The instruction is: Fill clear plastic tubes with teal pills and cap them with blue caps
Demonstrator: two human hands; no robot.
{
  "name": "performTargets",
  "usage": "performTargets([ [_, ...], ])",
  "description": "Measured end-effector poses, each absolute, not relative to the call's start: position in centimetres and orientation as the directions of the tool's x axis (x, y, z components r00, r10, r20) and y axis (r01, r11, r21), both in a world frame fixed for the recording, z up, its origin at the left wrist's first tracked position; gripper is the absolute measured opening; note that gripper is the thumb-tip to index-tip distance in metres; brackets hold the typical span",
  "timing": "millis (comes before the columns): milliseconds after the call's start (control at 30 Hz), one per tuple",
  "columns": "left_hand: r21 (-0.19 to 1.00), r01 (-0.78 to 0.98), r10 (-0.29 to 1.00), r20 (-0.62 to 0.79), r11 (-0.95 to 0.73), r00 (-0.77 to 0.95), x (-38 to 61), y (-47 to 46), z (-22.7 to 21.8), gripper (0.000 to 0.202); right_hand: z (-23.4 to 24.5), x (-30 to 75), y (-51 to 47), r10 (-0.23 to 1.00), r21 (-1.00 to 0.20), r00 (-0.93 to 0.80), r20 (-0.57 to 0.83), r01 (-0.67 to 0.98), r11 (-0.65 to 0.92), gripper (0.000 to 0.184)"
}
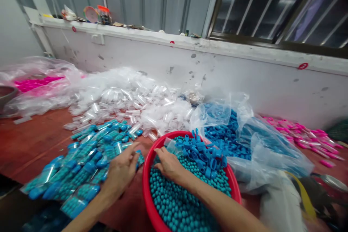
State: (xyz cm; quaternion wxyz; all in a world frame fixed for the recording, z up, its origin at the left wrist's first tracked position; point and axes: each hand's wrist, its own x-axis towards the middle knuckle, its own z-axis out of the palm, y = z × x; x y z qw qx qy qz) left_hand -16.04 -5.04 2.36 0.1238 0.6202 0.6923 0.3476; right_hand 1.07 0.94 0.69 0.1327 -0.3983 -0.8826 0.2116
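Right hand (169,165) rests open-gripped on teal beads inside the red basin (146,188); left hand (122,170), grip unclear, touches filled tubes (81,166) beside it.

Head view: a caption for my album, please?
Right hand in red basin of teal beads; left hand on filled tubes.

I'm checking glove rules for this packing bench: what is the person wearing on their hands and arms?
Nothing that shows. The left hand and the right hand are bare: no gloves, and no rings or watch visible. Both forearms are uncovered as far as the frame's lower edge, with no sleeve in view. The fingers carry no tape or finger cots that I can make out.
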Motion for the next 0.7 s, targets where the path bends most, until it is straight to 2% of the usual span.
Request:
performTargets([
  [100,0.694,0.706,0.967,0.25,-0.142,-0.051,-12.4,-5.4,2.2,0.041,0.3,2.7,0.6,0.775,-0.587,-0.609,0.168,0.57,0.575,0.034],
  [200,0.735,0.667,0.992,0.115,-0.123,0.056,-9.2,-5.3,1.7,0.054,0.6,4.9,-0.2,0.794,-0.712,-0.568,0.218,0.464,0.527,0.029],
  [267,0.741,0.66,0.988,0.032,-0.124,0.149,-7.7,-5.3,1.5,0.055,1.0,6.4,-1.1,0.816,-0.782,-0.55,0.175,0.426,0.455,0.028],
  [333,0.743,0.655,0.973,-0.023,-0.136,0.229,-7.0,-5.5,1.4,0.047,1.2,8.1,-2.1,0.842,-0.804,-0.532,0.092,0.459,0.378,0.03],
  [400,0.741,0.659,0.96,-0.077,-0.127,0.271,-7.0,-5.6,1.3,0.032,1.1,9.7,-3.1,0.864,-0.727,-0.501,0.052,0.574,0.377,0.035],
  [500,0.756,0.652,0.948,-0.168,-0.053,0.272,-7.7,-5.2,0.5,0.011,0.6,11.5,-3.8,0.909,-0.401,-0.414,-0.046,0.841,0.363,0.038],
  [567,0.786,0.618,0.942,-0.215,0.011,0.257,-7.6,-4.5,-0.3,0.015,0.1,11.8,-3.8,0.931,-0.218,-0.325,-0.167,0.933,0.287,0.037],
  [633,0.813,0.579,0.933,-0.25,0.058,0.258,-6.7,-3.5,-1.1,0.021,-0.3,11.4,-3.4,0.929,-0.207,-0.297,-0.22,0.945,0.253,0.036],
  [700,0.826,0.556,0.925,-0.28,0.096,0.256,-5.3,-2.6,-1.7,0.024,-0.6,10.8,-2.7,0.916,-0.291,-0.341,-0.209,0.916,0.275,0.036],
])
